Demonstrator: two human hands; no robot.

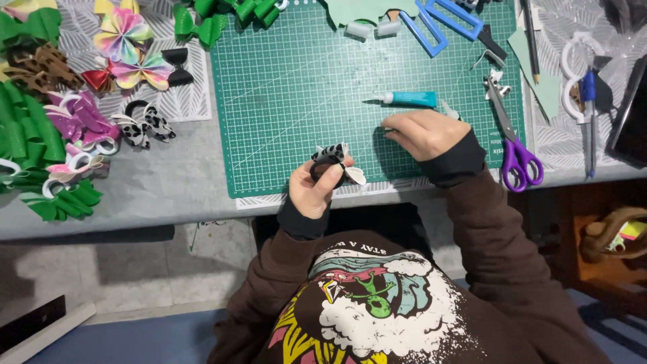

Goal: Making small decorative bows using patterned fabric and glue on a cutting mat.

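Two hands at work over a green cutting mat [303, 81] on a grey bench [168, 182]; left hand [315, 189] clamped on a small black-and-white spotted bow [335, 162], held at the near edge of the mat, fingers curled round its dark loop; right hand [424, 133] lowered on the mat just right of the bow, fingers drawn together, whether pinching anything cannot be told; just beyond the right hand, a teal glue tube [408, 99] lying flat with nozzle pointing left; to the right, purple-handled scissors [513, 145] lying near the mat's right edge, blades pointing far; at the far edge, a blue cutter frame [438, 23]; far left on the bench, a heap of finished bows: green ones [27, 128], a rainbow pinwheel bow [125, 37], a pink one [74, 118], another spotted bow [141, 125]; brown sleeves covering both wrists.
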